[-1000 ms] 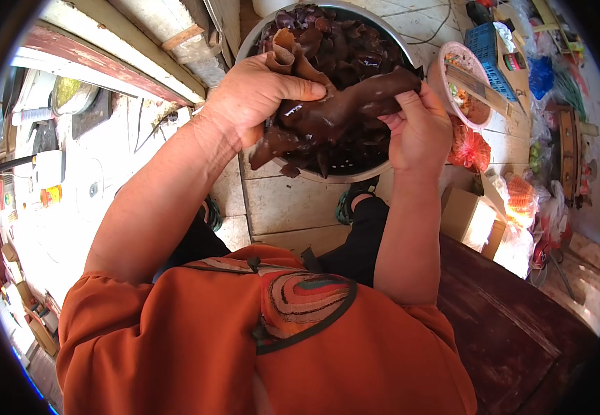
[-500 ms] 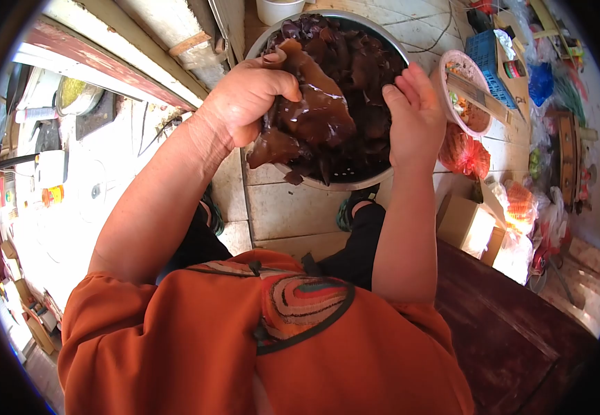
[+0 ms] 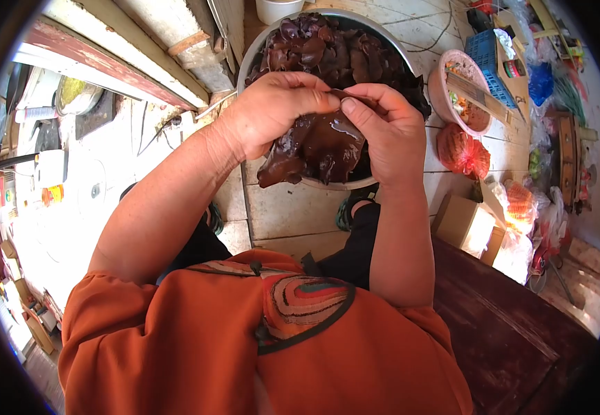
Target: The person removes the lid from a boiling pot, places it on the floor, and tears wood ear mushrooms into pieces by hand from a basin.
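since the last frame: right hand (image 3: 393, 135) has moved in from the basin's right side and now meets the left hand (image 3: 265, 111); the brown sheet (image 3: 331, 142) has swung lower. largest item, round metal basin (image 3: 390, 43), on the tiled floor (image 3: 293, 207) in front of the person, heaped with dark, wet, folded pieces (image 3: 327, 48). to its right, a smaller pink tub (image 3: 439, 97) with wooden slats (image 3: 476, 93) laid across it; red bag (image 3: 462, 151) beside the tub, on the person's side. brown sheet: glossy, thin, hanging over the near part of the basin. both hands closed on its upper edge, thumbs and fingers pinching, fingertips nearly together. whether the sheet's lower edge touches the heap: cannot tell.
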A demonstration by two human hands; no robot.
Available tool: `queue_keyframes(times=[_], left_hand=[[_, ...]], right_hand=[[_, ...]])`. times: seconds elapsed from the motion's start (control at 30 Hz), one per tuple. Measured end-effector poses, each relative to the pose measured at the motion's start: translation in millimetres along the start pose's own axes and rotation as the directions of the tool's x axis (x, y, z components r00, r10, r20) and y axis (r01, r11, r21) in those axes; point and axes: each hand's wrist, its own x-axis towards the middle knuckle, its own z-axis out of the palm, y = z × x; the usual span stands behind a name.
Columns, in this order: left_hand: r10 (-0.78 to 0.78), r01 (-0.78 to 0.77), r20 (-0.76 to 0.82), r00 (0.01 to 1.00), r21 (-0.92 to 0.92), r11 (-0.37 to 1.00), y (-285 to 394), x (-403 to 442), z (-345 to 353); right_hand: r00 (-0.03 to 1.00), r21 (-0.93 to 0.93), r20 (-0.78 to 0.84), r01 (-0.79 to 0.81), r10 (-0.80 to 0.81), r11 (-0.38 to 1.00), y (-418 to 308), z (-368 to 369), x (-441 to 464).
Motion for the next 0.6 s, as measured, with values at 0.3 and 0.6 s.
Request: queue_keyframes(times=[0.3, 0.6], left_hand=[[0.191, -0.161, -0.01, 0.982, 0.49, 0.857, -3, -1, 0], [0.057, -0.057, -0.104, 0.993, 0.001, 0.998, -12, -3, 7]], right_hand=[[1.0, -0.221, 0.02, -0.002, 0.007, 0.975, -5, -1, -4], [0.99, -0.207, 0.024, 0.139, -0.137, 0.968, 0, 6, -4]])
